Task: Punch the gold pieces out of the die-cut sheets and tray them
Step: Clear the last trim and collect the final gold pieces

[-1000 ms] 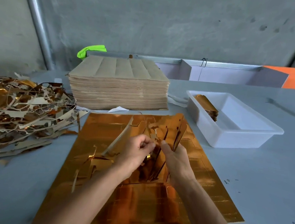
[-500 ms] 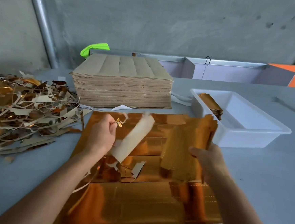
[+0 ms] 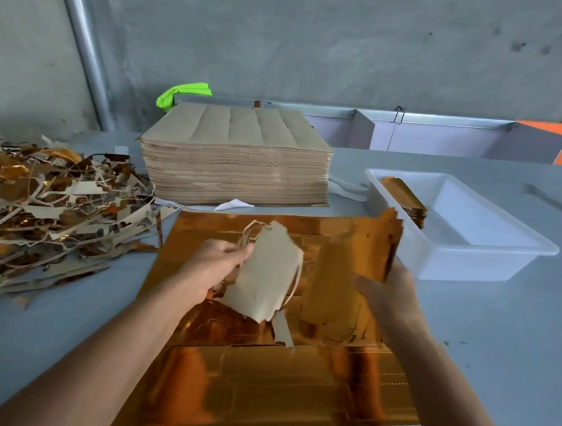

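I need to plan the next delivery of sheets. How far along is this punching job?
Early days. Done: a short row of gold pieces lies in the white tray, and a scrap heap sits at the left. In hand: the right hand holds a punched gold bundle; the left hand holds offcuts. Left: the gold sheet on the table and a tall sheet stack.

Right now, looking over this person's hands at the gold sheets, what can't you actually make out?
Head view only:
- How many gold pieces the right hand grips: they overlap in a bundle.
- The gold face of the scrap in the left hand: only its plain back shows.
- How deep the pieces in the white tray go: its wall hides them.
- The scrap heap: cut off by the left edge.
- The green thing: behind the sheet stack.
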Demonstrator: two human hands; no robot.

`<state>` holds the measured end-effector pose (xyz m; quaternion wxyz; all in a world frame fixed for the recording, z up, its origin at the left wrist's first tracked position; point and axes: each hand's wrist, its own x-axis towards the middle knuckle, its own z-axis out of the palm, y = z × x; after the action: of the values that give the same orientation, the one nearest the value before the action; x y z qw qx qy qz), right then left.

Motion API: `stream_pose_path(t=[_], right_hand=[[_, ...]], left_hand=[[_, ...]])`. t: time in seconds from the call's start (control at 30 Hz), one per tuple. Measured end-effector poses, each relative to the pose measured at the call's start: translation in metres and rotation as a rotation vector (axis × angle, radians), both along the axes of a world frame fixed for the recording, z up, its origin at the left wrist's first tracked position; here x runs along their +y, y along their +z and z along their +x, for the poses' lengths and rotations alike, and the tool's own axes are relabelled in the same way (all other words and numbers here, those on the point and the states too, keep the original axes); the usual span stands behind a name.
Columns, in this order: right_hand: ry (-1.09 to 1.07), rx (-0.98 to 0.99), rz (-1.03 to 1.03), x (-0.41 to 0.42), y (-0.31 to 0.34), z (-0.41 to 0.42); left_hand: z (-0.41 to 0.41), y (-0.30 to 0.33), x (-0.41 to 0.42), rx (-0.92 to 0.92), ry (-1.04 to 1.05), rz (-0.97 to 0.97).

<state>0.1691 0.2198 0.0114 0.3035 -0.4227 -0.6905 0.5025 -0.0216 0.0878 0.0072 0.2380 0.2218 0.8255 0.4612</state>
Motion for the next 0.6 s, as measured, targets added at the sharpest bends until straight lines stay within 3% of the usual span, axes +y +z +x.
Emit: stream_pose_path(t=[0.13, 0.23, 0.33, 0.47, 0.6], right_hand=[[0.139, -0.107, 0.384, -0.016, 0.003, -0.014], [0.186, -0.232, 0.634, -0.029, 0.003, -0.018], [0.255, -0.248, 0.603, -0.032, 0.003, -0.021], [0.302, -0.005, 0.291, -0.035, 0.005, -0.022], [0.101, -0.054, 0.424, -0.026, 0.008, -0.013]], left_hand=[[0.016, 0.009, 0.006, -0.036, -0.095, 0.155], [0.03, 0.014, 0.011, -0.251, -0.055, 0.352], [0.04, 0.017, 0.014, -0.319, -0.062, 0.491], [0.058, 0.013, 0.018, 0.04, -0.202, 0.348], [0.047, 0.035, 0.014, 0.76, 0.019, 0.183]])
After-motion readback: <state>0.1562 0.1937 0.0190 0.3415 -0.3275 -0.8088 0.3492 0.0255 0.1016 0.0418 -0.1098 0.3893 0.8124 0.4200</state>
